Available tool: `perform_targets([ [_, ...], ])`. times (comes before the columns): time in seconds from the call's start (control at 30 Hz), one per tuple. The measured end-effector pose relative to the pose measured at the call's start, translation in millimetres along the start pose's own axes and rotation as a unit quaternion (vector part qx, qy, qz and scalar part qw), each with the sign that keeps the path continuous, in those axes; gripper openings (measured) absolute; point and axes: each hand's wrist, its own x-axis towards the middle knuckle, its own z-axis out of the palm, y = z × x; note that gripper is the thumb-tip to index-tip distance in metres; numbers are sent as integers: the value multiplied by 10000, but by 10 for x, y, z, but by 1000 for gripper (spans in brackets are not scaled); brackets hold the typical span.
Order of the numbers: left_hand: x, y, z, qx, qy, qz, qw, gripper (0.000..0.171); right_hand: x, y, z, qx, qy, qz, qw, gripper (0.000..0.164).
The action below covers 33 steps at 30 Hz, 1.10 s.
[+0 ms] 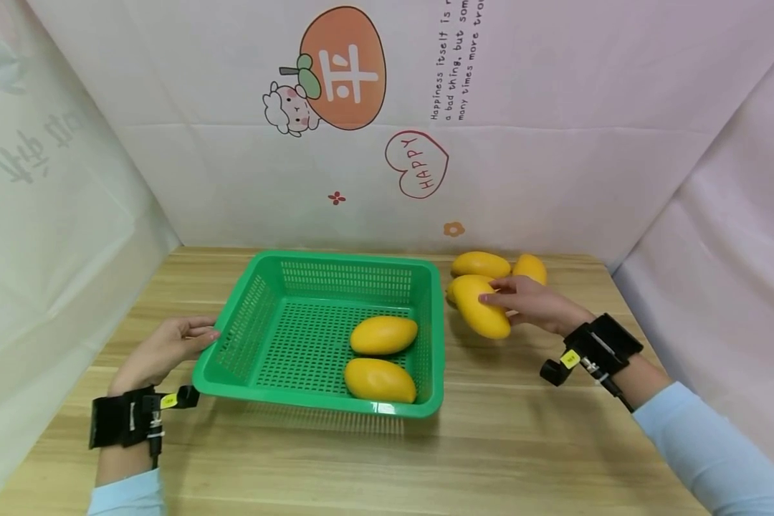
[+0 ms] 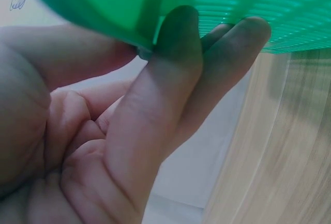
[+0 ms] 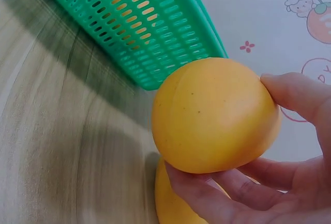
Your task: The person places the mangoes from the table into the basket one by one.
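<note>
My right hand (image 1: 545,304) grips a yellow mango (image 1: 481,307) between thumb and fingers, to the right of a green plastic basket (image 1: 319,403). In the right wrist view the held mango (image 3: 214,115) is in front of the basket's slotted wall (image 3: 155,32), and another mango (image 3: 173,203) shows partly below it. My left hand (image 1: 161,351) pinches the basket's left rim; the left wrist view shows the thumb at the rim and fingers (image 2: 178,43) against the outer wall. Inside the basket, two mangoes (image 1: 383,335) lie toward the right side.
Behind the right hand, a mango (image 1: 480,265) and another mango (image 1: 530,268) lie near the back edge of the wooden table (image 1: 361,473). One more mango (image 1: 450,292) is mostly hidden by the held one. A printed white cloth (image 1: 232,179) hangs behind the table.
</note>
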Motion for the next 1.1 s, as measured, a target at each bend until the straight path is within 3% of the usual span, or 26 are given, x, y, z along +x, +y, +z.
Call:
perform_targets([
  [0.4, -3, 10, 15, 91, 46, -3, 9999, 56, -19, -72, 28, 131, -2, 71, 9999, 92],
  [1.1, -7, 4, 14, 191, 104, -19, 9998, 58, 17, -319, 99, 335, -175, -418, 9984, 85],
])
